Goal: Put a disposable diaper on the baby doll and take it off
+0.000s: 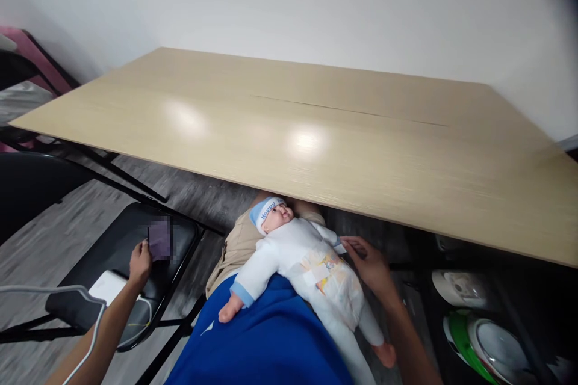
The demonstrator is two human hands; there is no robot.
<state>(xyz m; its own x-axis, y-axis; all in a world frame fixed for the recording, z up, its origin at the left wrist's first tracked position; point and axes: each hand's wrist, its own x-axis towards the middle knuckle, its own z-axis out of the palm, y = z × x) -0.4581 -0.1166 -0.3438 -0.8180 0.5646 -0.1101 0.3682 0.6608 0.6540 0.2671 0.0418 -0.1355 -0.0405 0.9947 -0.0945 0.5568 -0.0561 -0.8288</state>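
Probably an office or classroom: long bare table [316, 132], folding chairs [135, 252] (plain wall).

White-suited baby doll [311, 261] face-up on lap, blue-banded cap.

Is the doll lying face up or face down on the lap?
Face up. The doll lies on its back across the lap, face and diaper front showing; the right hand touches its side.

A long pale wood bench [316, 132] stands against a plain white wall [316, 6], with ceiling light glaring off its top. Grey plank floor [40, 240] runs below, where black folding chairs [135, 252] stand at the bench's left end.
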